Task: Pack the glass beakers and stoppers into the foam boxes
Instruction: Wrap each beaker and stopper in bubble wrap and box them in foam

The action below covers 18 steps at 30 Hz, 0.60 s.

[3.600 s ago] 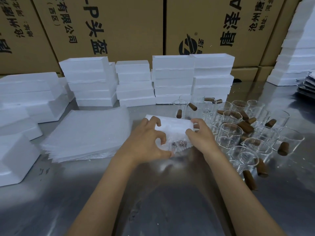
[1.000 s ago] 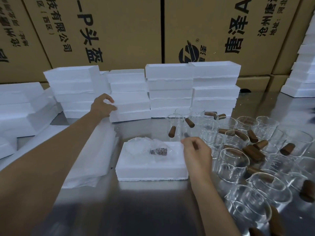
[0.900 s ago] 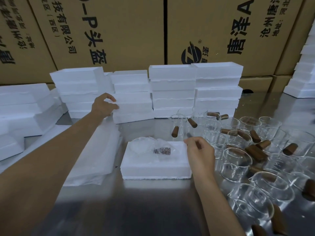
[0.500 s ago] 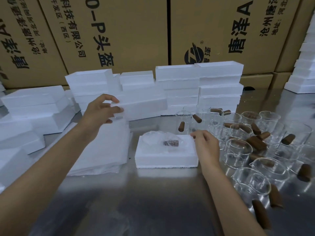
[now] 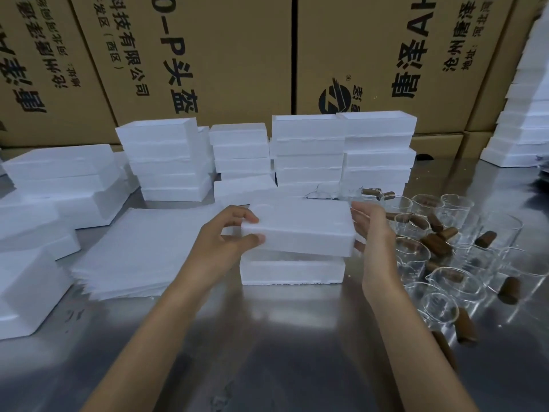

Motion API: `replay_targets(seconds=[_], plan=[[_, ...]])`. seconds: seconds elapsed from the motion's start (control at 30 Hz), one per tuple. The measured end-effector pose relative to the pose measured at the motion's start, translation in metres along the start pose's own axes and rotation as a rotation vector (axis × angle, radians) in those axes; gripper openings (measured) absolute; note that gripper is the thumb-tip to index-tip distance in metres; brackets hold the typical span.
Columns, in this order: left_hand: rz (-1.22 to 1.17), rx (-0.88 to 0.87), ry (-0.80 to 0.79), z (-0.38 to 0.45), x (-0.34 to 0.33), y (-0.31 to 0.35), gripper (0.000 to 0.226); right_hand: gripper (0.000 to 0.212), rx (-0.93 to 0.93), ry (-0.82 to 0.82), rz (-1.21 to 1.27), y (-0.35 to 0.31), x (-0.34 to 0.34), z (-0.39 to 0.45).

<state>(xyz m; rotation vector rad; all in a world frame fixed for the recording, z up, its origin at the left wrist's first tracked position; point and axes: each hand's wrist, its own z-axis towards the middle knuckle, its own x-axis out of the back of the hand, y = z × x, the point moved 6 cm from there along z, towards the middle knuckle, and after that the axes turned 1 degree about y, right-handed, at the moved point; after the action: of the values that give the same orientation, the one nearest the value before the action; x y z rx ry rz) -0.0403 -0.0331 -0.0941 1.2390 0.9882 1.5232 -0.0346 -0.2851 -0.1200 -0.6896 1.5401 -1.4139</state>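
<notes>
Head view gives me everything relative to the lower foam box [image 5: 292,270], which sits on the steel table [image 5: 267,352] at centre. Behind it rise printed cardboard cartons [image 5: 208,55], and in front of those, stacks of white foam boxes [image 5: 309,153]. Left of it lies a flat pile of thin foam sheets [image 5: 142,251], with more foam blocks [image 5: 29,286] further left, cut off by the frame edge. Right of it crowd the glass beakers [image 5: 413,257], with brown stoppers [image 5: 436,245] scattered among and inside them, close enough to hem in my right forearm.

Just above the lower box I hold a foam lid [image 5: 300,227], tilted and not yet seated. My left hand [image 5: 228,236] grips its left end, thumb on the near face, fingers curled over the top. My right hand [image 5: 371,227] has straight fingers laid against the right end.

The lid hides the lower box's interior, so I cannot tell what lies inside. The beakers' clear walls blur together; I cannot count them.
</notes>
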Motion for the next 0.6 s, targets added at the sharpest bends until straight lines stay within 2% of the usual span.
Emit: replay_targets(seconds=[0.07,0.23,0.43,0.6], plan=[[0.008,0.006,0.017,0.000,0.003,-0.003,0.021,0.027,-0.011,-0.048,-0.055,0.001,-0.004,-0.001],[0.013,-0.005,0.011,-0.001,0.002,-0.007,0.019,0.032,0.064,-0.143,-0.215,0.004,-0.012,-0.005],[0.097,0.001,-0.054,0.002,0.004,-0.013,0.021,0.033,0.067,-0.158,-0.280,0.008,-0.014,-0.004],[0.241,-0.047,-0.020,0.004,0.005,-0.018,0.019,0.036,0.027,-0.181,-0.307,0.017,-0.017,-0.004]])
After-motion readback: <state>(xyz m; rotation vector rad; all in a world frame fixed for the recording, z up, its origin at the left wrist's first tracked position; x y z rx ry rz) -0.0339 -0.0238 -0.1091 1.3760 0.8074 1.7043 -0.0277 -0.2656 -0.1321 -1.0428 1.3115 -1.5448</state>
